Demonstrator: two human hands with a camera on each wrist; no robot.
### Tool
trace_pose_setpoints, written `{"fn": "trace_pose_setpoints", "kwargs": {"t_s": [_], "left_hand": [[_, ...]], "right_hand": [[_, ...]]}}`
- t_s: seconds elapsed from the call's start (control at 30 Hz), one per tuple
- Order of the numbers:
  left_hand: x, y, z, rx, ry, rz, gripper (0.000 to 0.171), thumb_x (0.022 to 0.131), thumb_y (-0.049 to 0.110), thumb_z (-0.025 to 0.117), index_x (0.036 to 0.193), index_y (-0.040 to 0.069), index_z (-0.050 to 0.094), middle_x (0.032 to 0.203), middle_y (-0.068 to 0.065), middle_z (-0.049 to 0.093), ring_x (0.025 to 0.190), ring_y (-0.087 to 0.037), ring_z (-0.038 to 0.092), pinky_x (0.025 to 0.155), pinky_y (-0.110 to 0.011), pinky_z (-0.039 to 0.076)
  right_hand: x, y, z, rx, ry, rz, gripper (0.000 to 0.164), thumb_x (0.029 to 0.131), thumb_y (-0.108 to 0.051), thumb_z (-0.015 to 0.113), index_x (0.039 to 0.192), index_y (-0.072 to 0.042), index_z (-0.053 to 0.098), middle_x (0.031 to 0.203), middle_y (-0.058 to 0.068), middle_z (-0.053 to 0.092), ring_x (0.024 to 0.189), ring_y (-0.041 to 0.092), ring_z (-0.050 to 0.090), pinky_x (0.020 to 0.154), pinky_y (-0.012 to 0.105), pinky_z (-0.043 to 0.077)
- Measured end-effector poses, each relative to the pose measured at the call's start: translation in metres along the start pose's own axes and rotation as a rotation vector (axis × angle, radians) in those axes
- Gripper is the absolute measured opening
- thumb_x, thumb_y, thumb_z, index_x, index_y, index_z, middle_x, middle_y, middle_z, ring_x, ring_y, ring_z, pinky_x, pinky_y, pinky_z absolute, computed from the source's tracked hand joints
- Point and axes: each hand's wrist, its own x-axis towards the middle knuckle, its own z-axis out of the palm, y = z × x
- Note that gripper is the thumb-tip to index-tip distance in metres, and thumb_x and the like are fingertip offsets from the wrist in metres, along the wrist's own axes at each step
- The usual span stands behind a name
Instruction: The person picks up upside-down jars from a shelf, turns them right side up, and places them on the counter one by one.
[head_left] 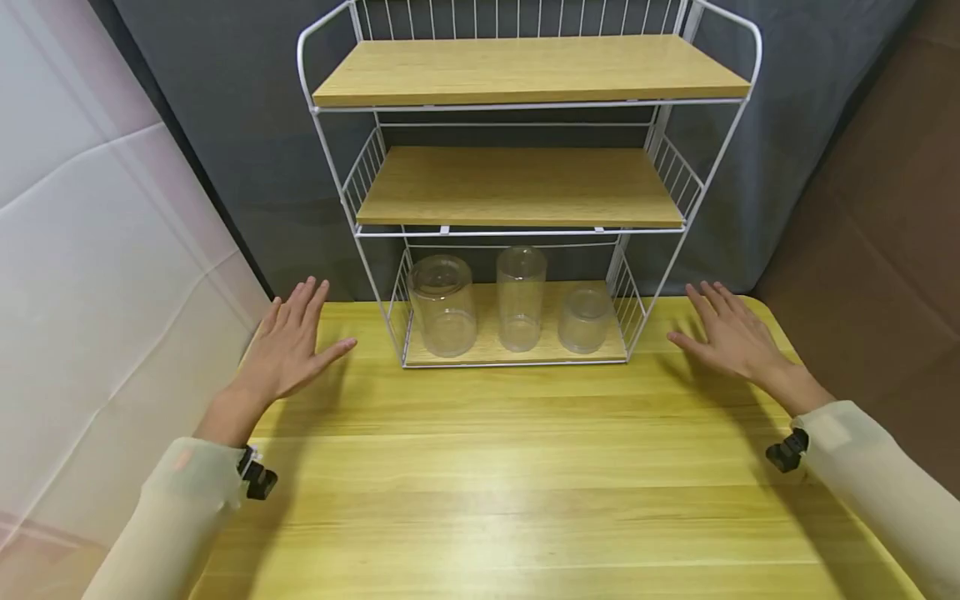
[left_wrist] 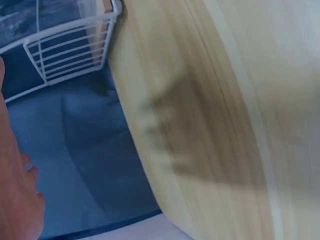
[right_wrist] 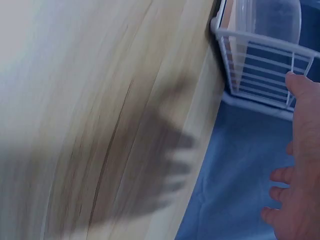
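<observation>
My left hand [head_left: 288,346] hovers over the table to the left of a white wire rack, fingers spread and holding nothing. On the rack's other side my right hand [head_left: 731,333] is likewise spread out above the table, apart from everything. Three clear glass containers stand in a row on the rack's bottom shelf [head_left: 491,354]: a wide large jar [head_left: 444,308] at left, a tall narrow jar [head_left: 521,300] in the middle and a short small jar [head_left: 584,319] at right. In the right wrist view the thumb appears in front of the rack's wire side [right_wrist: 260,70].
The rack's middle shelf [head_left: 521,187] and top shelf [head_left: 528,71] are wooden boards in a white frame. Behind hangs a dark cloth [head_left: 225,125]. A white panel [head_left: 97,250] borders the left, a brown one [head_left: 885,208] the right. The wooden table [head_left: 480,467] extends in front.
</observation>
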Motion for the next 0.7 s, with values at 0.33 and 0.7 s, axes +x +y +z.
{"fn": "trace_pose_setpoints", "kwargs": {"t_s": [0.33, 0.7], "left_hand": [[0.0, 0.026, -0.012, -0.013, 0.228, 0.135, 0.105, 0.1, 0.082, 0.029, 0.17, 0.007, 0.005, 0.176, -0.021, 0.008, 0.163, -0.039, 0.011, 0.131, -0.056, 0.005], [0.009, 0.058, -0.027, 0.021, 0.593, 0.407, 0.095, 0.104, 0.074, 0.034, 0.166, 0.003, 0.021, 0.172, -0.021, 0.025, 0.158, -0.039, 0.026, 0.132, -0.051, 0.013]], "right_hand": [[-0.007, -0.024, -0.001, 0.021, 0.015, -0.066, 0.093, 0.101, -0.056, 0.063, 0.164, 0.005, 0.031, 0.164, 0.034, 0.033, 0.15, 0.056, 0.033, 0.121, 0.067, 0.029], [-0.026, -0.048, 0.004, 0.133, 0.032, -0.059, 0.086, 0.099, -0.05, 0.069, 0.161, 0.001, 0.039, 0.161, 0.029, 0.041, 0.146, 0.052, 0.039, 0.105, 0.075, 0.043]]}}
